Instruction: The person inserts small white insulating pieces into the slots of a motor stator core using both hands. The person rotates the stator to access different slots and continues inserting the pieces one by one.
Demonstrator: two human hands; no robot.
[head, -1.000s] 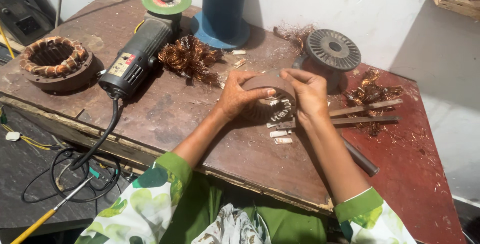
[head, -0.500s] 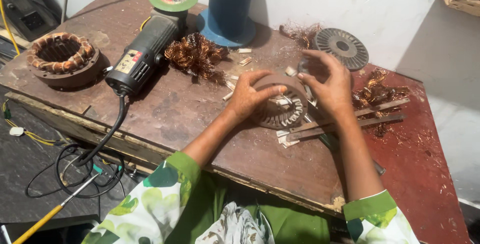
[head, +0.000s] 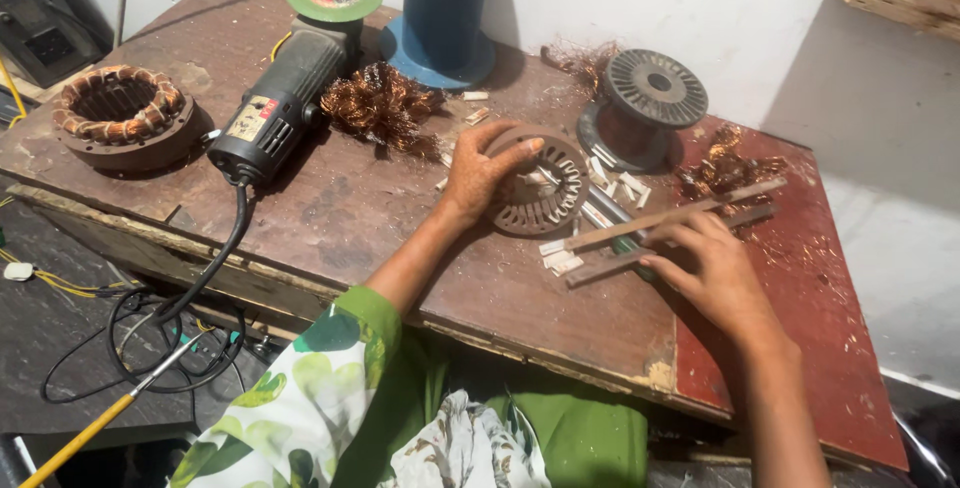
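This is a small motor-repair workshop. A worn brown wooden workbench with a chipped edge stands against a plain white wall. On it lie a black angle grinder with a green disc, a round stator wound with copper coils, a bare slotted metal stator core, tangled clumps of stripped copper wire, a tall blue wire spool and a grey spool. Thin wooden sticks and loose wire scraps litter the bench, and black cables trail on the floor.
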